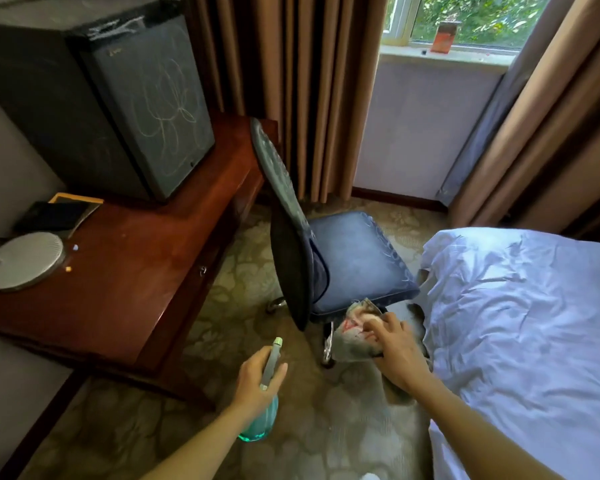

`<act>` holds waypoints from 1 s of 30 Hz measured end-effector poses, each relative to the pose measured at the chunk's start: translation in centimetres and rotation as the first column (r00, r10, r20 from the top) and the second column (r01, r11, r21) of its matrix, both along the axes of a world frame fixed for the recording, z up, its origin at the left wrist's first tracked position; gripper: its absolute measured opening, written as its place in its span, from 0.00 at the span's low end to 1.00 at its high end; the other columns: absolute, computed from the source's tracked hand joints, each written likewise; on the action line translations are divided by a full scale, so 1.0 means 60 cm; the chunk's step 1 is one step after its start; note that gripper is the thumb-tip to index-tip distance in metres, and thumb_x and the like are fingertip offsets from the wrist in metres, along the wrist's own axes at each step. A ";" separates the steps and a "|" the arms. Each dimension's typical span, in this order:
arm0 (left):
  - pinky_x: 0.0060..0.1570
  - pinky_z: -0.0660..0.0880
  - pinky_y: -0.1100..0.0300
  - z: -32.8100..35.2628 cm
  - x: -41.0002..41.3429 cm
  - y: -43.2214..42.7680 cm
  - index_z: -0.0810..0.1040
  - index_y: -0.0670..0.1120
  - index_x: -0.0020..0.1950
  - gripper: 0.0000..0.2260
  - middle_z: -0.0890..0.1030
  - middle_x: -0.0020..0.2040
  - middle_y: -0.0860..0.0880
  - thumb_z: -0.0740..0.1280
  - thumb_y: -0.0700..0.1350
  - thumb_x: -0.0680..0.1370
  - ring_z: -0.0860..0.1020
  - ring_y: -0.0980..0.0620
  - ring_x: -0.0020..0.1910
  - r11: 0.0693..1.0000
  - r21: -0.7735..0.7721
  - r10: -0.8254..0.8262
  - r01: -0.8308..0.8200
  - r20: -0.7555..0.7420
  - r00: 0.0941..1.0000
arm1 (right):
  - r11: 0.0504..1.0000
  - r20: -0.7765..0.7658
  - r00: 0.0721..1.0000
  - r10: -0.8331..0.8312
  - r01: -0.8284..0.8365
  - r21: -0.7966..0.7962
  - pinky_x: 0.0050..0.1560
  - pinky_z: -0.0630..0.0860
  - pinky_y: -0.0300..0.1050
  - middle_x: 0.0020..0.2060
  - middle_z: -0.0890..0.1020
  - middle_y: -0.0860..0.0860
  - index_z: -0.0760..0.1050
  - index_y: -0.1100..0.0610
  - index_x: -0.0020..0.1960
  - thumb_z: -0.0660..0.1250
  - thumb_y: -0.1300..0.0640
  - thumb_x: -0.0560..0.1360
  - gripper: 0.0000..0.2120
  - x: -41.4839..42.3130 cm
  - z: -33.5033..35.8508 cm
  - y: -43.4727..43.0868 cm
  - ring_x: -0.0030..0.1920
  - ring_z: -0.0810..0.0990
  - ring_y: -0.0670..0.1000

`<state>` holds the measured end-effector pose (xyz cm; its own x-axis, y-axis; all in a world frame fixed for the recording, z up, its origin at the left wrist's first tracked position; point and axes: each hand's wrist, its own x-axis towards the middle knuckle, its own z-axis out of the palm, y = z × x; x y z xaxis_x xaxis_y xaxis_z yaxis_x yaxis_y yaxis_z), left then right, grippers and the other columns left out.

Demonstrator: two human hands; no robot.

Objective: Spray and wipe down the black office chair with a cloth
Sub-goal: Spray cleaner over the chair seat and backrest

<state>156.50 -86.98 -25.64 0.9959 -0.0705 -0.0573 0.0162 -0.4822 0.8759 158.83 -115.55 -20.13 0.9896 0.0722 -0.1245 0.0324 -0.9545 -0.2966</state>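
Taking up the whole right side is a bed (520,323) with a rumpled white sheet. Brown curtains (291,81) hang across the back, either side of a window. On the left there's a reddish wooden desk (136,289) with a big black cabinet (118,98) sitting on it, some kind of flower outline drawn on its door.

The black office chair (354,258) stands on the patterned carpet (222,278) between the desk and the bed, pretty close to both. Its backrest is edge-on to the camera, on the desk side, and its seat points off toward the bed and window.

The right hand (395,348) is down low by the near corner of the seat, just beside the edge of the bed. Its fingers are bunched up around a greyish cloth (354,332) with some pink on it, held against the underside area of the chair, next to a chrome leg.

The left hand (257,379) hangs over the carpet, a bit apart from the chair. Its fingers and thumb are wrapped round the neck of a teal spray bottle (262,410), with the nozzle end sticking up toward the backrest.

Small stuff: a round grey disc-shaped thing (21,261) on the desk's near-left corner, and a reddish box (445,38) on the windowsill.
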 end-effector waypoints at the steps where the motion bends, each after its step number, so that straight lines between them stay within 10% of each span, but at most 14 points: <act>1: 0.35 0.75 0.61 -0.001 0.004 -0.030 0.75 0.49 0.46 0.05 0.76 0.37 0.52 0.71 0.45 0.75 0.77 0.54 0.35 1.000 0.002 0.018 -0.018 0.008 1.000 | 1.000 0.000 1.000 0.002 -0.002 0.003 0.63 0.69 0.50 0.69 0.60 0.52 0.59 0.43 0.70 0.66 0.52 0.74 0.28 0.005 0.002 -0.029 0.65 0.61 0.57; 17: 0.36 0.74 0.69 0.012 0.094 -0.330 0.75 0.48 0.49 0.06 0.75 0.39 0.53 0.70 0.43 0.75 0.77 0.51 0.35 0.991 -0.013 0.137 -0.136 0.129 0.982 | 1.000 -0.022 1.000 -0.003 0.003 0.008 0.63 0.70 0.49 0.67 0.63 0.53 0.61 0.43 0.69 0.68 0.54 0.72 0.28 0.086 -0.008 -0.287 0.64 0.63 0.57; 30: 0.37 0.70 0.73 -0.069 0.215 -0.374 0.75 0.48 0.48 0.05 0.76 0.42 0.51 0.69 0.47 0.76 0.77 0.52 0.38 0.967 0.169 0.218 -0.190 -0.161 0.963 | 0.998 -0.030 0.998 -0.056 0.057 0.031 0.54 0.73 0.48 0.62 0.66 0.52 0.64 0.45 0.68 0.67 0.62 0.69 0.31 0.266 -0.016 -0.389 0.57 0.65 0.56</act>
<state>169.40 -109.39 -29.79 0.9610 0.1562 -0.2281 0.2762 -0.5787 0.7673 174.77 -138.89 -21.09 0.9882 0.0209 -0.1514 -0.0302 -0.9445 -0.3270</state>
